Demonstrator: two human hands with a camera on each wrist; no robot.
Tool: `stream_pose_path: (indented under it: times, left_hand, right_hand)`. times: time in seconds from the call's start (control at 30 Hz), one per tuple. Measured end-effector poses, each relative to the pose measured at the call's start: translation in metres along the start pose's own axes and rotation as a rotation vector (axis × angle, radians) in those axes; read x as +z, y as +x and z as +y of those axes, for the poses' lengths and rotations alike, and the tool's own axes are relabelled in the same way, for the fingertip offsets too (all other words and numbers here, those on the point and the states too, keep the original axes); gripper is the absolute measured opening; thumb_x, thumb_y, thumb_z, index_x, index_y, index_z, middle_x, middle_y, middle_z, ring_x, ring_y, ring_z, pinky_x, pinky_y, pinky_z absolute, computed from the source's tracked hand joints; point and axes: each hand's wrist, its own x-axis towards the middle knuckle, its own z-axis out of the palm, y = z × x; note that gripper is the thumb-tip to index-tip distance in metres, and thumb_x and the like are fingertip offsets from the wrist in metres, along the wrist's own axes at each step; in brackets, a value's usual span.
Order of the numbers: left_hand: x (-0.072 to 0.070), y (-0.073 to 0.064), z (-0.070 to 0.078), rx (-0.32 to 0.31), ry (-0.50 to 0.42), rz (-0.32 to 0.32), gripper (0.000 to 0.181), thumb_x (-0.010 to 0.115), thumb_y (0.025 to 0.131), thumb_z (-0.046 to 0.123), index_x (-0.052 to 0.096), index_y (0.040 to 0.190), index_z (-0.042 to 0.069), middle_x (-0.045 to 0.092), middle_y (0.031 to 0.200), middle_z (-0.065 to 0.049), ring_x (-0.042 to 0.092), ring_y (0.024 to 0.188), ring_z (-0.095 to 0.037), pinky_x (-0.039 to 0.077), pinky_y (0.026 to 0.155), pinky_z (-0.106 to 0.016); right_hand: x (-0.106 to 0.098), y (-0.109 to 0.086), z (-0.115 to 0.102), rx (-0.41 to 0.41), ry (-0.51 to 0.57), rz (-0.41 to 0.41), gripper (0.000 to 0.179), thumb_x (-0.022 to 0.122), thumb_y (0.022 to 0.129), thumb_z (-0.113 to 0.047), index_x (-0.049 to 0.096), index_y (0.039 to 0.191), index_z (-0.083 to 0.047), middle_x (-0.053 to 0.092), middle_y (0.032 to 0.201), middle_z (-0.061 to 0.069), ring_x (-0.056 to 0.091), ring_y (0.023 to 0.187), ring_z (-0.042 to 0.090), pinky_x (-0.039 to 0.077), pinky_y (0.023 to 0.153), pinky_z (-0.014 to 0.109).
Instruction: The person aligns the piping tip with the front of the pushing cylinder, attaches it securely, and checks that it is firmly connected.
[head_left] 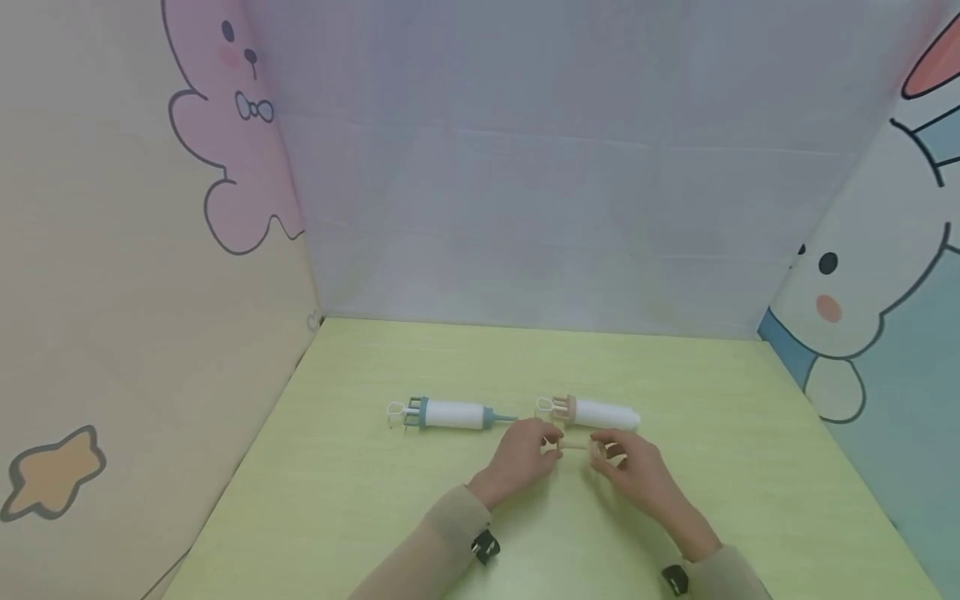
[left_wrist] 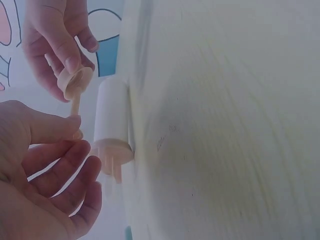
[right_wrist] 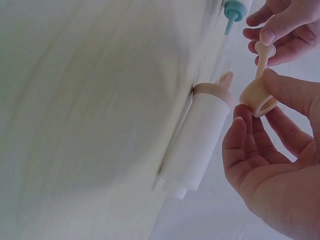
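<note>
Both hands hold a beige nozzle cap (head_left: 574, 446) with a wide ring collar and a thin stem. My left hand (head_left: 525, 454) pinches the stem's rounded end between thumb and fingertips. At the collar, my right hand (head_left: 641, 475) grips the ring with thumb and fingers, as the right wrist view shows the nozzle cap (right_wrist: 256, 97) close up. Just beyond the hands lies a white syringe-like tube (head_left: 606, 414) with a pinkish collar and a loop handle; its far end, a short white neck, is bare in the right wrist view.
Left of that tube, a similar white tube (head_left: 453, 414) with teal fittings lies on its side, its thin teal nozzle (head_left: 504, 418) pointing right. Both rest on the pale yellow-green table (head_left: 360, 517). Cartoon-printed panels (head_left: 135, 317) stand around the table's sides.
</note>
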Motion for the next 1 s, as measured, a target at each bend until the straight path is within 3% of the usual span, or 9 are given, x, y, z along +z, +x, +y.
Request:
stream_pose_path:
  times: [0.23, 0.47, 1.0]
  left_hand:
    - [0.001, 0.001, 0.001, 0.024, -0.047, -0.001, 0.022, 0.074, 0.083, 0.013, 0.072, 0.104, 0.008, 0.068, 0.093, 0.002, 0.062, 0.080, -0.011, 0.044, 0.069, -0.016]
    - [0.001, 0.002, 0.000, -0.008, -0.111, 0.003, 0.021, 0.073, 0.083, 0.011, 0.072, 0.103, 0.008, 0.069, 0.091, 0.002, 0.062, 0.078, -0.009, 0.045, 0.069, -0.018]
    - [0.001, 0.002, 0.007, 0.055, -0.064, -0.009, 0.023, 0.073, 0.083, 0.012, 0.073, 0.105, 0.007, 0.070, 0.090, 0.000, 0.064, 0.078, -0.009, 0.045, 0.067, -0.015]
  right_hand:
    - [0.006, 0.005, -0.004, 0.021, 0.061, -0.048, 0.034, 0.076, 0.079, -0.005, 0.065, 0.111, -0.003, 0.067, 0.101, 0.010, 0.065, 0.086, 0.025, 0.053, 0.068, 0.028]
    - [0.007, 0.007, -0.005, 0.039, 0.088, -0.041, 0.034, 0.076, 0.078, -0.002, 0.064, 0.111, -0.001, 0.067, 0.103, 0.014, 0.067, 0.086, 0.026, 0.052, 0.068, 0.024]
    - [0.011, 0.008, -0.009, 0.041, 0.124, -0.054, 0.034, 0.076, 0.079, -0.006, 0.065, 0.111, -0.005, 0.067, 0.104, 0.014, 0.067, 0.080, 0.019, 0.053, 0.068, 0.027]
